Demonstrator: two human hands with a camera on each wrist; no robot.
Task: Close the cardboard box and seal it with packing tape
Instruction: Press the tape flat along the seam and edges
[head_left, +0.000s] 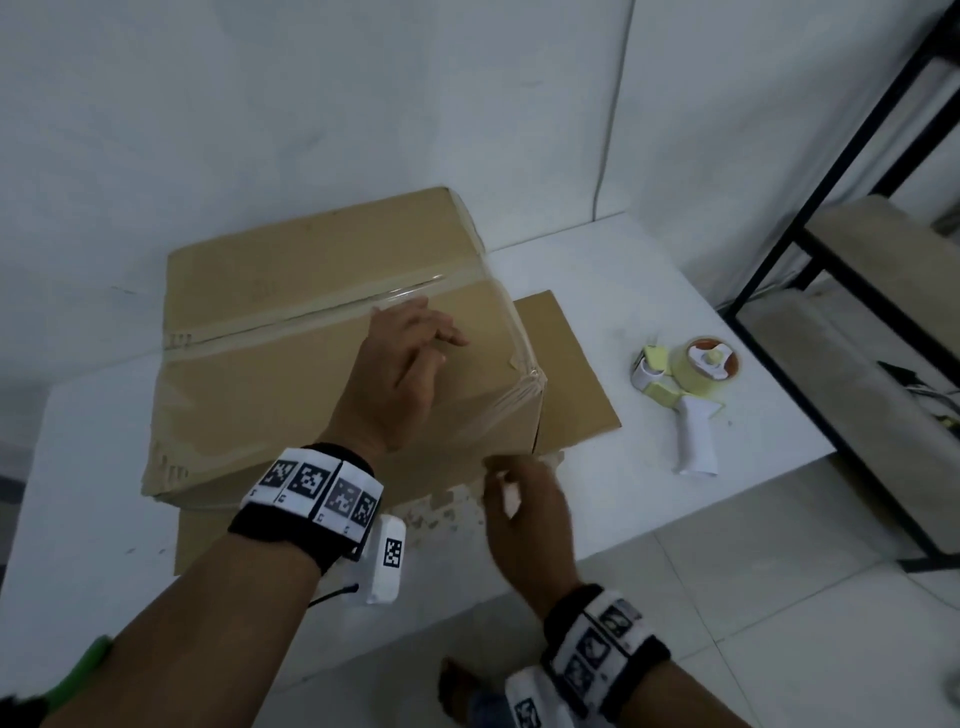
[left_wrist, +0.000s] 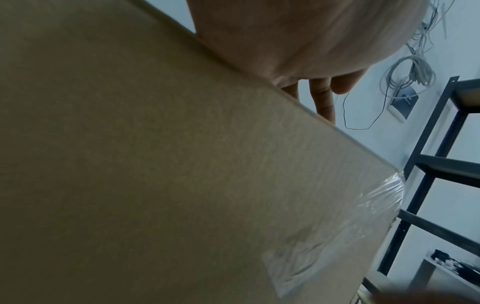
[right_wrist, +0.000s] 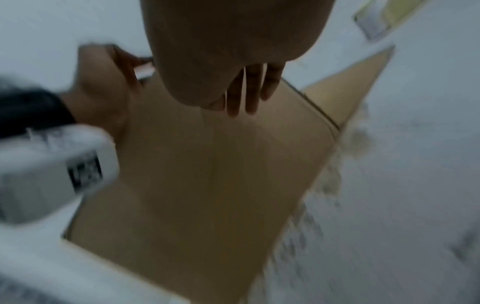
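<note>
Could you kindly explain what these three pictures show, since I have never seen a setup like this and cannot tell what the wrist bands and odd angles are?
No machine here: a person works bare-handed, wearing one camera on the head and one on each wrist, held by bands with printed markers. The wide picture comes from the head. In it, the left hand rests flat on a closed cardboard box, whose top seam and corners already carry clear packing tape. The right hand hangs near the box's front corner, holding nothing. The box stands on a flat cardboard sheet on a white table. A tape dispenser lies to the right, untouched. The other two pictures look along each hand: box side, fingers, blurred surroundings.
</note>
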